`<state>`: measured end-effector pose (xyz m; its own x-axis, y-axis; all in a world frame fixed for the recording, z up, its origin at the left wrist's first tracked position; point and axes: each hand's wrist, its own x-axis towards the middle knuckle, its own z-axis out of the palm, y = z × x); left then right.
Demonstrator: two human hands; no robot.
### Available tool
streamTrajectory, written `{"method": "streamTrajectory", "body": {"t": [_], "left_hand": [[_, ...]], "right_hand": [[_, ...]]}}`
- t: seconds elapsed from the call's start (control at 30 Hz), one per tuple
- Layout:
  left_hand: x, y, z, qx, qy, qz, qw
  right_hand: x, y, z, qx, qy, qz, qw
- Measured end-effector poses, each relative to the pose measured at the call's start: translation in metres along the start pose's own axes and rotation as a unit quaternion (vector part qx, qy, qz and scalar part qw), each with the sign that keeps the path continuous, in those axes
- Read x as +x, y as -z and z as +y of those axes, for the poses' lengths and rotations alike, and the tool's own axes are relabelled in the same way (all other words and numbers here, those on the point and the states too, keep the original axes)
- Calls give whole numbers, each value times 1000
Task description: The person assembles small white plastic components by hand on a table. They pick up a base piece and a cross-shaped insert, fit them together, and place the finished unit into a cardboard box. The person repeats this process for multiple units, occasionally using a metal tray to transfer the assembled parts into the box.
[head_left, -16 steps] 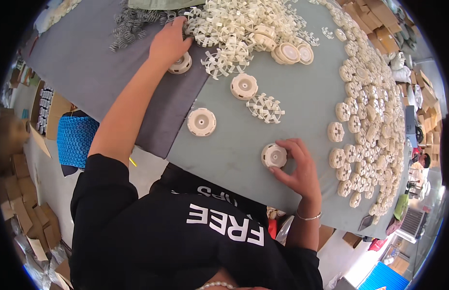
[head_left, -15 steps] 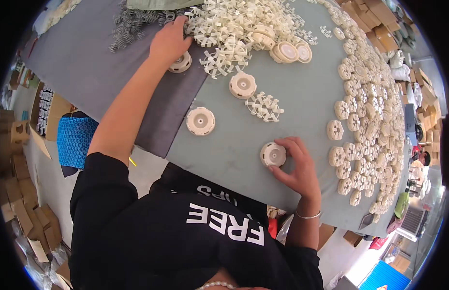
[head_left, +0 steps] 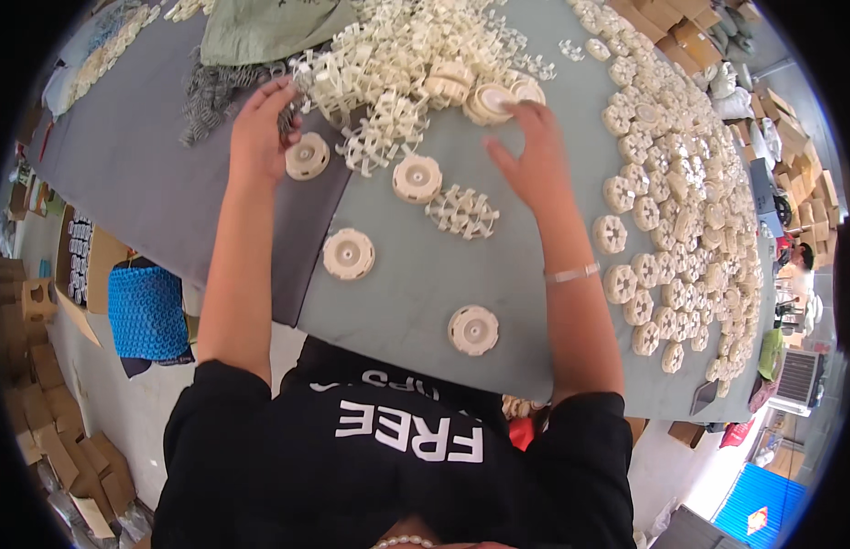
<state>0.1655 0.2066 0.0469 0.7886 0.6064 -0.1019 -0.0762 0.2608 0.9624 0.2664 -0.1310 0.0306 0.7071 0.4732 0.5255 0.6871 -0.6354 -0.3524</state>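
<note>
Cardboard boxes [head_left: 63, 403] pile up on the floor to the left, more beyond the desk's right edge. Desk [head_left: 388, 311] is cloth-covered, dark grey on the left, grey-green on the right, seam between. Toward the far edge: heap of cream plastic clips [head_left: 379, 55]; pile of grey springs [head_left: 210, 101] to its left, green cloth [head_left: 265, 32] over part of it.

Left hand [head_left: 254, 133] above the dark grey side, near the pile. Fingers curled toward the thumb, a few springs [head_left: 288, 117] pinched between. Round cream part [head_left: 308, 156] just beside it.

Right hand [head_left: 536, 165], slightly blurred, at the heap's right end. Thumb and fingers spread well apart, fingertips at cream discs [head_left: 491, 101]; cannot tell if they touch.

Three more round parts [head_left: 473, 330] on the grey-green side: one near the heap, small cluster of clips [head_left: 461, 212] beside it; one near the seam; one alone toward the near edge. Along the right edge, many slotted round pieces [head_left: 681, 229], crowded together.
</note>
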Motion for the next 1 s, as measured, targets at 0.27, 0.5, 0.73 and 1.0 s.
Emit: {"method": "streamTrajectory", "body": {"t": [0.27,0.5,0.73,1.0], "left_hand": [[-5,10,-14,5,17,-17,1000],[-4,5,-5,-103,89,-17,991],[5,13,-19,2,53,-83,995],[8,21,-1,-34,54,-50,997]], "right_hand": [[6,-3,15,-19,33,-113,993],[-43,52,18,204,-277,-241,908],[53,-3,87,91,-138,-41,985],[18,17,76,-13,1,-125,992]]}}
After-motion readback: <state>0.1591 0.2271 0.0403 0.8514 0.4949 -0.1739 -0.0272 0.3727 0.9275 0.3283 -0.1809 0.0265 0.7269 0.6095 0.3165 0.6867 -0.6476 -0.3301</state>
